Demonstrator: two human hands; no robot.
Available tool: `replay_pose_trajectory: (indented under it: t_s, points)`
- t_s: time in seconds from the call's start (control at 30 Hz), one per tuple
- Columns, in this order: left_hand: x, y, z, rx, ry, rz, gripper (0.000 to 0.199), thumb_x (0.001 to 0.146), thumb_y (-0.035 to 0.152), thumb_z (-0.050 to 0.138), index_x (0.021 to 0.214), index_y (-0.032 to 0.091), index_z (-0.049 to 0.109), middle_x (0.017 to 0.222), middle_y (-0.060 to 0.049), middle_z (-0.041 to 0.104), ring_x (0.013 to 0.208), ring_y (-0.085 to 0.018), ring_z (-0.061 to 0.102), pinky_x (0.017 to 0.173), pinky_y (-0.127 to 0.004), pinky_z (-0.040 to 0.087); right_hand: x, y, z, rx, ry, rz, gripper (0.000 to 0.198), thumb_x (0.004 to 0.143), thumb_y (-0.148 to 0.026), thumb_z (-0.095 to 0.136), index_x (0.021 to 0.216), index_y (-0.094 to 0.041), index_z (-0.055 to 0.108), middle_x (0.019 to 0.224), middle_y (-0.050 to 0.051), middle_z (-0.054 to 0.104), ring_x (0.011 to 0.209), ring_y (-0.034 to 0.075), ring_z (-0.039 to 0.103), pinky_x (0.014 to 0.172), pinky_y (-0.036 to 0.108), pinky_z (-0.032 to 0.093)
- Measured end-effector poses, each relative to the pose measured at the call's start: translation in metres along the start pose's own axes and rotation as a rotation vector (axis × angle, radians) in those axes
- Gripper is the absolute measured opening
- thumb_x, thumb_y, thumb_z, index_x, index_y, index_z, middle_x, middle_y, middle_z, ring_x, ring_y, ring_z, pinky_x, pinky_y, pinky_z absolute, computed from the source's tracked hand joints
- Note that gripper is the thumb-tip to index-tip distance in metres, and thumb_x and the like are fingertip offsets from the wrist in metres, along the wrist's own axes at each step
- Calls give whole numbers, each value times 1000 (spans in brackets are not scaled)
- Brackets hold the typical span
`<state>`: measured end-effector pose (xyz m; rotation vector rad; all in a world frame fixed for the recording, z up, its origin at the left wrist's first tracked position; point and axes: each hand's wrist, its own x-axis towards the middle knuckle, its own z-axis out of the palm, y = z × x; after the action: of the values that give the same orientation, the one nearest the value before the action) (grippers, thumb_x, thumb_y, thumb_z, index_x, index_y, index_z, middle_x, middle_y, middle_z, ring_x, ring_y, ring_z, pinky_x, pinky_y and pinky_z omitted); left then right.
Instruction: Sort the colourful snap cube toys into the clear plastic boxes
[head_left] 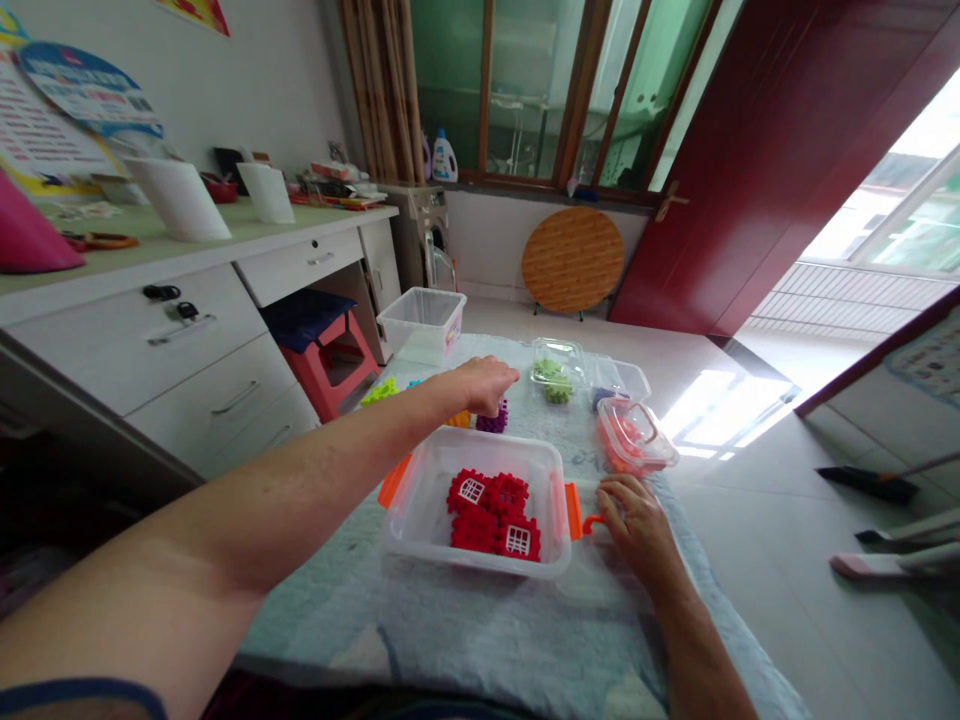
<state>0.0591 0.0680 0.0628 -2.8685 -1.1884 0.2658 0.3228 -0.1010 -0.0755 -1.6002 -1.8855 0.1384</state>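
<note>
My left hand (486,384) reaches out past a clear plastic box (420,555). It hovers over a purple toy block (492,418), the thumb side close to it; whether the fingers grip is hidden. Inside the box lie several red interlocking blocks (475,530), some with white window grids. Orange clips (574,510) stick out from its sides. My right hand (631,508) rests open, palm down, to the right of the box, on what looks like a clear lid (600,575). Yellow-orange blocks (460,420) sit next to the purple one.
Lime-green blocks (381,391) lie at the left edge of the cloth-covered table (352,600). Clear containers hold green blocks (555,385), purple pieces (609,396) and orange pieces (622,440). A larger clear bin (424,325) stands at the back. A desk (217,330) runs along the left.
</note>
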Motion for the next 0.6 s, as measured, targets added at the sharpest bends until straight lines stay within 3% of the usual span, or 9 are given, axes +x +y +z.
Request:
replay_pose_trajectory:
  t_s: [0.13,0.23,0.6]
  points:
    - [26,-2,15,39,-172,-65,64,58,28,79,119,17,61,118,-15,68,107,-30,63,91,-36,48,0,-1,0,8,4,-3,25,93,-34,47,85,-22,68,96,8,69,92,23,63,87,38,49]
    - [34,-2,21,49,-228,-91,69,55,29,81,119,17,61,114,-16,71,103,-32,65,90,-38,49,0,-1,0,7,-9,5,25,93,-33,47,84,-21,68,96,8,68,92,23,63,88,38,48]
    - [30,-2,22,48,-207,-82,62,60,23,73,121,17,60,114,-15,71,101,-31,67,82,-33,51,0,-1,0,20,-8,14,25,93,-32,48,83,-21,68,95,8,68,92,23,62,89,39,47]
